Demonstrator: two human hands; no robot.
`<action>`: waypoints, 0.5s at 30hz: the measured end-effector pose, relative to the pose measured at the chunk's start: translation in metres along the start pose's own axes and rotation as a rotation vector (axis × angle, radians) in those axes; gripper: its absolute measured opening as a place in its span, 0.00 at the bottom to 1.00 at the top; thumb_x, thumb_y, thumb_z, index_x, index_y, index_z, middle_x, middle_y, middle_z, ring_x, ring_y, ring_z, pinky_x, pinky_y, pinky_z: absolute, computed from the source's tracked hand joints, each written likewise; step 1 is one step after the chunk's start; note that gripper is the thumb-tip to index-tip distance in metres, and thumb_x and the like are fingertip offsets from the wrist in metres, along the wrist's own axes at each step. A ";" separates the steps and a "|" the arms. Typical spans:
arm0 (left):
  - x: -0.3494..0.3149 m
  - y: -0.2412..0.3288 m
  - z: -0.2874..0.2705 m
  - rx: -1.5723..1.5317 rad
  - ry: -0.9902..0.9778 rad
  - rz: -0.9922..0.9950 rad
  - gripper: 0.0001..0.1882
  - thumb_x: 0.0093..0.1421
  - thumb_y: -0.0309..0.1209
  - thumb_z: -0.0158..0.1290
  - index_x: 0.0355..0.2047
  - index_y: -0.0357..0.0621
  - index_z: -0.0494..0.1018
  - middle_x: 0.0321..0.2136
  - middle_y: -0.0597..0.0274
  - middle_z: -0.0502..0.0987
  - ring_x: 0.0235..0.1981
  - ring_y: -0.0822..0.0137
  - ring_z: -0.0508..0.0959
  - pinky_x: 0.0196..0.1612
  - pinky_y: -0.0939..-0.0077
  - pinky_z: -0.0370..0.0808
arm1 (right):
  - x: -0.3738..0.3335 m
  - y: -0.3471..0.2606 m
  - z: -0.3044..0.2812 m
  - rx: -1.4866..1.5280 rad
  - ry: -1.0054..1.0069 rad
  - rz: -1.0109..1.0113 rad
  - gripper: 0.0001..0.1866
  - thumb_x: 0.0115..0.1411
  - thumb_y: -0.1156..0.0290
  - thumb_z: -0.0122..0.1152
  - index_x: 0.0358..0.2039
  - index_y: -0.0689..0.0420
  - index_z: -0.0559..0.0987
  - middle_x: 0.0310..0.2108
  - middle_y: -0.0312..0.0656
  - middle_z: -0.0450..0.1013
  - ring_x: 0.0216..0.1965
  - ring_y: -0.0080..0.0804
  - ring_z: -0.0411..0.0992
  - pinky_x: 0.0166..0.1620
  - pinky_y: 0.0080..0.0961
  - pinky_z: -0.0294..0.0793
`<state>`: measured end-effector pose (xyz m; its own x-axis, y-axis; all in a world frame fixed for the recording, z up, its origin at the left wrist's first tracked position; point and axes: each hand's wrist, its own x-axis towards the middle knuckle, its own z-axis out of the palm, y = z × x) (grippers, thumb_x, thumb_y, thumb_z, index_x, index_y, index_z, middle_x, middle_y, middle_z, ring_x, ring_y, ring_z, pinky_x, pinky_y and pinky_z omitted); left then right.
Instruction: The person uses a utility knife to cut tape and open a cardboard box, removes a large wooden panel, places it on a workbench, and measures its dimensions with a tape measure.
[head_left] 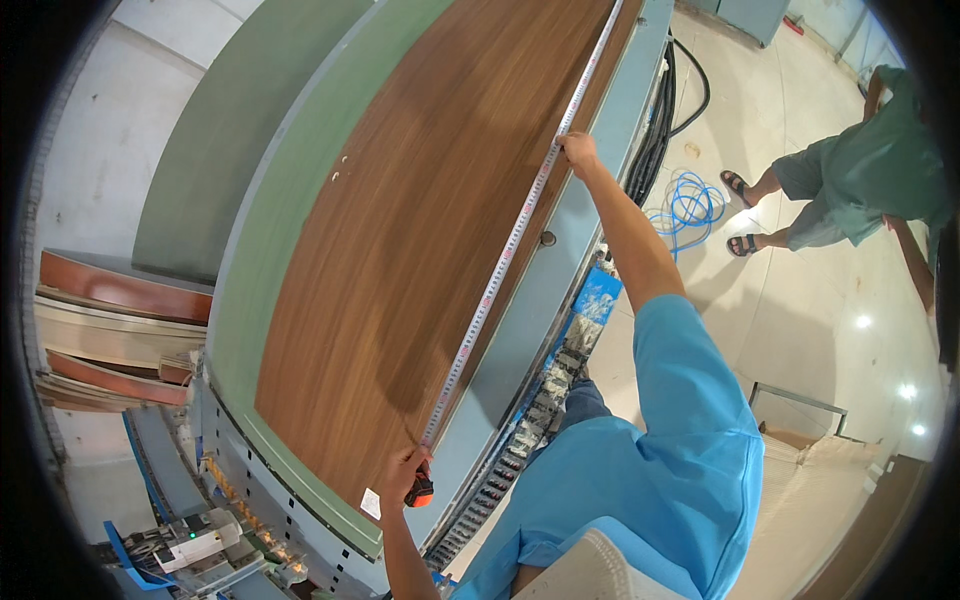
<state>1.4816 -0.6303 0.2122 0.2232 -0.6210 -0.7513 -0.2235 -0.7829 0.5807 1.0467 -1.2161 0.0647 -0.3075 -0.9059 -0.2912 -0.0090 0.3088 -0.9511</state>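
A brown wood-grain panel (400, 250) lies on a green board (262, 265) on the machine's bed. Along the panel's right edge runs the pale extended blade (500, 265) of a tape measure, reaching past the top of the view. My left hand (402, 474) is closed around the orange and black tape measure case (421, 490) at the panel's near end. Farther up the blade, my right hand (577, 150) pinches it against the panel, arm stretched out. A small white label (371, 503) sits on the panel's near corner, beside my left hand.
A grey-blue rail (520, 325) with a cable chain (490, 490) borders the bed on my side. Black cables (655, 140) and a coiled blue hose (690, 205) lie to the right. Another person (850, 170) stands at far right. Stacked boards (115, 330) are at left.
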 end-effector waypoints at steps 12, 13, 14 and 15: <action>0.010 -0.034 -0.027 0.136 0.024 0.257 0.14 0.64 0.39 0.51 0.26 0.42 0.72 0.18 0.66 0.70 0.19 0.74 0.70 0.23 0.73 0.67 | -0.085 0.079 -0.007 -0.331 -0.436 -0.424 0.11 0.64 0.61 0.54 0.36 0.53 0.81 0.30 0.35 0.76 0.26 0.24 0.71 0.27 0.23 0.67; 0.011 -0.043 -0.037 0.146 -0.007 0.309 0.15 0.65 0.40 0.51 0.27 0.42 0.73 0.18 0.66 0.71 0.20 0.74 0.70 0.24 0.73 0.68 | -0.103 0.090 -0.008 -0.170 -0.369 -0.307 0.12 0.65 0.60 0.55 0.37 0.53 0.81 0.30 0.34 0.76 0.22 0.19 0.67 0.23 0.19 0.62; 0.011 -0.058 -0.046 0.138 -0.019 0.282 0.16 0.66 0.41 0.52 0.27 0.41 0.74 0.18 0.66 0.72 0.20 0.74 0.70 0.24 0.74 0.68 | -0.123 0.103 -0.005 0.107 -0.274 -0.099 0.13 0.65 0.58 0.57 0.38 0.53 0.82 0.29 0.32 0.77 0.19 0.14 0.63 0.20 0.16 0.57; 0.009 -0.077 -0.056 0.106 -0.007 0.260 0.17 0.66 0.41 0.53 0.27 0.40 0.75 0.18 0.66 0.72 0.20 0.75 0.70 0.23 0.74 0.68 | -0.151 0.118 -0.028 0.090 -0.367 -0.025 0.12 0.65 0.59 0.57 0.35 0.52 0.81 0.25 0.30 0.74 0.17 0.15 0.61 0.20 0.16 0.56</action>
<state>1.5536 -0.5780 0.1784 0.1392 -0.7999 -0.5837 -0.3706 -0.5887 0.7184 1.0652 -1.0349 -0.0005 0.0534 -0.9613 -0.2703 0.0762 0.2738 -0.9588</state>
